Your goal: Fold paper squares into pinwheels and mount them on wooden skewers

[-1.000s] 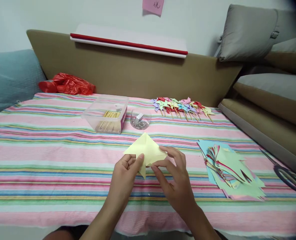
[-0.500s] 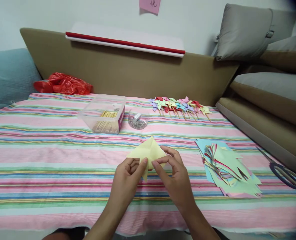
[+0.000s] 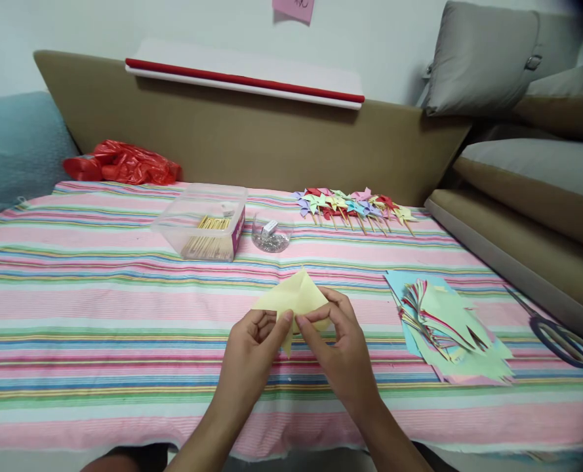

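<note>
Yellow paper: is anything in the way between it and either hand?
Nothing visible. The left hand and right hand both touch the yellow paper directly; the scissors lie apart, off to the right.

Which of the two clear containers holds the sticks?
The larger rectangular box with the purple label, standing left of the other; light-brown sticks lie inside it. The smaller round container holds silvery bits instead.

Nothing legible. Pink note (image 3: 294, 9) on wall (image 3: 394, 52): dark handwriting, cut by top edge. Box (image 3: 170, 229), purple label (image 3: 239, 232): pale marks, unreadable. White tag (image 3: 269, 227) in dish (image 3: 287, 235): too small.
</note>
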{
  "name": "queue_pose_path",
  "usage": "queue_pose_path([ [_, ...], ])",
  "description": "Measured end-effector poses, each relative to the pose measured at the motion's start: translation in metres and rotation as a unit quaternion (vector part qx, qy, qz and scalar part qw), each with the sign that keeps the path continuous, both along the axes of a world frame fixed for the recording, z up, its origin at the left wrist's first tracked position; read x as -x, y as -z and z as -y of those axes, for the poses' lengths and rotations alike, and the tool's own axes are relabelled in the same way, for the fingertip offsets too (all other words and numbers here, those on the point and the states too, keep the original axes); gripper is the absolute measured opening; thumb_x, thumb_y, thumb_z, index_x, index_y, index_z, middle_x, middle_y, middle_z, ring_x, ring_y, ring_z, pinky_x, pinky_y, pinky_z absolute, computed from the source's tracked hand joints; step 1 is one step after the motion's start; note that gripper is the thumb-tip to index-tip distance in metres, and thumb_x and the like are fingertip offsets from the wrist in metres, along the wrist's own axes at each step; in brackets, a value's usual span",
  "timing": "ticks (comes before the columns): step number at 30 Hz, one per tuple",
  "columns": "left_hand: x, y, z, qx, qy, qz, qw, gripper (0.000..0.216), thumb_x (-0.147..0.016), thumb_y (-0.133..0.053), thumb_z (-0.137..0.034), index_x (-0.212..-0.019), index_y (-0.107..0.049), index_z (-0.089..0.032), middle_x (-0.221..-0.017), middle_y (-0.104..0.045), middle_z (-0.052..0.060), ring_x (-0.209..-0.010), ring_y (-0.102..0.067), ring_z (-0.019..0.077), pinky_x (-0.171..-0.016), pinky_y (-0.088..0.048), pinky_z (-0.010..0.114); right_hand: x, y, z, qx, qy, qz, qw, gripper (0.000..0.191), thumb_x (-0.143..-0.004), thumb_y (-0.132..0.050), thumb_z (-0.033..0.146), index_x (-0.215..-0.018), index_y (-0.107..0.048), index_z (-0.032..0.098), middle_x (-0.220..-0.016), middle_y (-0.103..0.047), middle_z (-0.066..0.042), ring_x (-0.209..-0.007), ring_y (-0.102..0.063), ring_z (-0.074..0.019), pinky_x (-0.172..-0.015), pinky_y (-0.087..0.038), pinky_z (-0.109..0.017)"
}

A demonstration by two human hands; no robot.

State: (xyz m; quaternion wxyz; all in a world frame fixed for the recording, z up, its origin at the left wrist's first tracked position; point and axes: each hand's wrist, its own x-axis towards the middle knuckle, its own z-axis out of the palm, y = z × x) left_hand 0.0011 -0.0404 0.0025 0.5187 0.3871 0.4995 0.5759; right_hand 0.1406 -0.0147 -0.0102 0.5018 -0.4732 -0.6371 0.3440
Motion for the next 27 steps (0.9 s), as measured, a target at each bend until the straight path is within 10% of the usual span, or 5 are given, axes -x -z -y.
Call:
queue_pose_path([
  [23,-0.0035,0.0002,-0.0009,-0.031,0.002,-0.011,0.999,0.018,-0.086,-0.073,-0.037,-0.087,-0.068,-0.019,-0.085,-0.072,0.002,-0.082,-0.065,0.0166,-0.079,-0.051,0.025,0.0072,0.0004,0.0023,-0.042,0.03,0.007,0.999,0.011,-0.087,-0.067,0.031,-0.083,-0.06,0.023,-0.123,-0.055,-0.009,-0.124,-0.052,-0.0261,-0.103,-0.043,-0.043],
  [27,-0.0001,-0.0006,-0.0007,-0.025,0.009,-0.025,0.999,0.021,-0.088,-0.07,-0.04,-0.086,-0.066,-0.019,-0.08,-0.068,0.001,-0.08,-0.063,0.0168,-0.075,-0.049,0.024,0.0005,0.0001,-0.0022,-0.032,0.059,-0.083,0.994,0.051,-0.076,-0.079,0.032,-0.116,-0.049,0.026,-0.13,-0.054,-0.011,-0.121,-0.055,-0.0259,-0.099,-0.048,-0.044],
])
